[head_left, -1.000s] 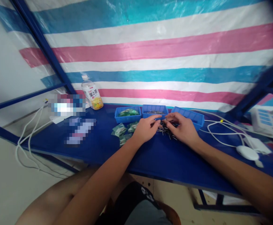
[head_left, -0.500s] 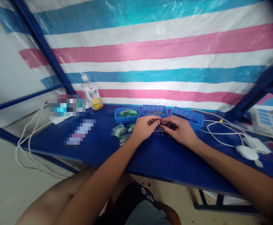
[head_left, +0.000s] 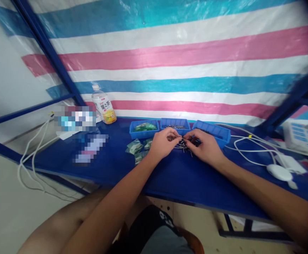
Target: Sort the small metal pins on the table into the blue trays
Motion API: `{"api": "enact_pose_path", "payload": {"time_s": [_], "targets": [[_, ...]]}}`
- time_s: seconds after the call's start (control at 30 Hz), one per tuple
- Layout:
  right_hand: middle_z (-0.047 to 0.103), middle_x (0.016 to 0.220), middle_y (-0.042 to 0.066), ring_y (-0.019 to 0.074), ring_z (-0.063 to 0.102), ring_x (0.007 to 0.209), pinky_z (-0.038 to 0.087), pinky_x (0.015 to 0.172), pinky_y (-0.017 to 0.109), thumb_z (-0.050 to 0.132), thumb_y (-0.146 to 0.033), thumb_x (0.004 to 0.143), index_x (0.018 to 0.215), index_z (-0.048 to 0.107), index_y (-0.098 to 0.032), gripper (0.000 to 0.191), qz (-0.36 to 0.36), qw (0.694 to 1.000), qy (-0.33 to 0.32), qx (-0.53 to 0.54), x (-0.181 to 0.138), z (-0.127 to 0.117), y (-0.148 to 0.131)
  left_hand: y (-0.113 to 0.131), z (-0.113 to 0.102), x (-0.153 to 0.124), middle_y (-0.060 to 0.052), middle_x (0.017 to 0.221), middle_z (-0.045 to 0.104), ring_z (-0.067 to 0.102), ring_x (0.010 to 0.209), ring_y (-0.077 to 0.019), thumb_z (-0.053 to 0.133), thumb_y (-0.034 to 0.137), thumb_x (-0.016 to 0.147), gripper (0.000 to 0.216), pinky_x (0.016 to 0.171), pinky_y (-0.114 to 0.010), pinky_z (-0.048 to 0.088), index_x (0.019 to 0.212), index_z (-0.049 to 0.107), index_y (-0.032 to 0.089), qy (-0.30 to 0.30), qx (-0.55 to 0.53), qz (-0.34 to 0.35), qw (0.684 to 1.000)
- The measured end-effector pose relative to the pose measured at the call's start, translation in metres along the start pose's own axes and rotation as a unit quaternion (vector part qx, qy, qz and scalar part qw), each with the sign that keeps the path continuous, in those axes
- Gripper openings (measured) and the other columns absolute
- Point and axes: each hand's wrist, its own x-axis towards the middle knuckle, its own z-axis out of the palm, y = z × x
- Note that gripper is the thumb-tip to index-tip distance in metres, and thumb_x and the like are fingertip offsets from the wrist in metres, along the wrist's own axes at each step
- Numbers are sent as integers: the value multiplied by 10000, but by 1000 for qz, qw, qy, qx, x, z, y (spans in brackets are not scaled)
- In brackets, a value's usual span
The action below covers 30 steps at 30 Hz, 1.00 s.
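Left of the pile (head_left: 183,146), packets (head_left: 135,146) are lying near the left hand (head_left: 162,144), whose thumb and fingertips are pinching a small piece (head_left: 182,138), too tiny to identify, just above the pile. Right of the pile, the right hand (head_left: 206,146) is apparently gripping the piece's other end between thumb and fingertip, with a bin (head_left: 224,137) standing behind. The hands seem to be working the piece tip to tip, so the next move is likely calling for firm, well-aligned pinches

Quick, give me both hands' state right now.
Left hand: closed in a pinch; anything held is too small to tell.
Right hand: closed in a pinch; anything held is likewise too small to tell.
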Motion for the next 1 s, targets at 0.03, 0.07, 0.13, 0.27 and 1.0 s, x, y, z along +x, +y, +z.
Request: {"api": "enact_pose_path", "payload": {"time_s": [0.03,0.07,0.13,0.27,1.0], "targets": [[759,970,53,216,695,793,562,711,362,661,-258,933,992,710,-245,78,6,1000,-8,-2,0,1,0,1,0,0,-68,967,820,786,875,-201,798,261,892,142,840,-342,620,938,690,181,-1,0,-4,1000],[758,956,50,214,693,784,555,711,357,665,-255,921,977,703,-244,68,10,1000,-15,-4,0,1,0,1,0,0,-65,951,819,789,873,-204,804,270,890,156,841,-343,620,949,689,183,-2,2,-8,1000],[752,929,43,208,686,764,543,715,349,668,-250,904,948,678,-242,46,16,1000,-25,-6,-1,3,-1,1,0,-1,-58,933,819,795,874,-211,819,284,881,187,849,-346,621,973,686,190,-4,4,-18,1000],[724,857,21,190,658,710,520,693,325,677,-242,875,929,619,-243,79,32,999,-41,-3,0,5,-5,1,0,-1,-60,922,828,807,872,-229,839,318,869,237,829,-339,627,1014,698,195,-15,-3,-41,999],[746,929,56,215,682,776,560,682,357,685,-343,956,1058,747,-244,154,15,1000,-12,24,1,1,0,-3,0,-1,-89,1214,814,794,1104,-261,717,272,951,291,1056,-436,628,1220,797,195,-44,-25,13,999]]}}
